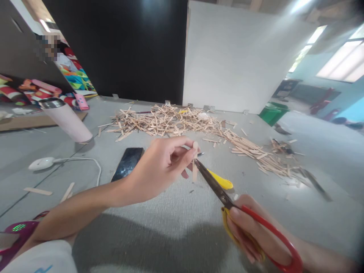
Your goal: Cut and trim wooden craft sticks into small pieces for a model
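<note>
My left hand (160, 167) pinches a thin wooden craft stick (195, 163), holding it upright above the grey table (159, 223). My right hand (253, 231) grips red and yellow-handled scissors (218, 189), fingers through the loops. The dark blades point up and left, with their tips touching the stick about halfway down. A yellow object (223, 182) lies on the table just behind the blades.
A big pile of cut wooden sticks (170, 121) spreads across the far table and trails right. A black phone (127, 163), a white puck with a cord (42, 163) and a pink tumbler (68, 119) sit left. A white board (236, 60) stands behind.
</note>
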Demonstrator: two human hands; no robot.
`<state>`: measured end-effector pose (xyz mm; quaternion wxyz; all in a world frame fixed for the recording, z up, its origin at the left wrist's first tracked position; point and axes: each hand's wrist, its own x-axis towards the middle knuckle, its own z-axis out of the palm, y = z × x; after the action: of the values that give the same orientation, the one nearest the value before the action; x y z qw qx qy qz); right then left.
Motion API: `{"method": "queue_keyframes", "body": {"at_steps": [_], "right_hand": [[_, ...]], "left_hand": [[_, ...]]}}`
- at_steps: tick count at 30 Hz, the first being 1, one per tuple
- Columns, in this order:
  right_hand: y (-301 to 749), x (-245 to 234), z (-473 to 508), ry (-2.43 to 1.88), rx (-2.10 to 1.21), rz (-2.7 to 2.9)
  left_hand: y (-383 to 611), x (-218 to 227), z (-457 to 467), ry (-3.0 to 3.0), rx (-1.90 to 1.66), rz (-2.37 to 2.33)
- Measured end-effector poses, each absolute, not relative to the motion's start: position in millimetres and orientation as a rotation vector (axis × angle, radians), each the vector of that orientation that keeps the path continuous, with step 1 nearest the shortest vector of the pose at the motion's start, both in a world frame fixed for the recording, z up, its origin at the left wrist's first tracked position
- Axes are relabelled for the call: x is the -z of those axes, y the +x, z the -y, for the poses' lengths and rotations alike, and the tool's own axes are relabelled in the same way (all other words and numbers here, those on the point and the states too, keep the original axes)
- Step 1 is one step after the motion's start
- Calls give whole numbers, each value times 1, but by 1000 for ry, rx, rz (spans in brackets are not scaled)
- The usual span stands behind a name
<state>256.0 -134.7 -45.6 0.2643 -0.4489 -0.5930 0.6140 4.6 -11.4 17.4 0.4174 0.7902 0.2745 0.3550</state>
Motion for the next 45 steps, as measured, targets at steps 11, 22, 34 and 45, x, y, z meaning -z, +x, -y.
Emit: {"method": "queue_keyframes", "body": {"at_steps": [11,22,34,45], "right_hand": [[258,50,138,-1264,-1657,1583],[256,51,138,-1297,-1641,1487],[251,29,130,-1467,-1611,1638],[260,40,122,-1252,-1693,1657]], "left_hand": [[5,-19,12,2023,-897,-681],[5,-22,8,2071,-881,-696],[-3,-28,3,2209,-681,-706],[-2,-27,-7,2256,-626,-663]]}}
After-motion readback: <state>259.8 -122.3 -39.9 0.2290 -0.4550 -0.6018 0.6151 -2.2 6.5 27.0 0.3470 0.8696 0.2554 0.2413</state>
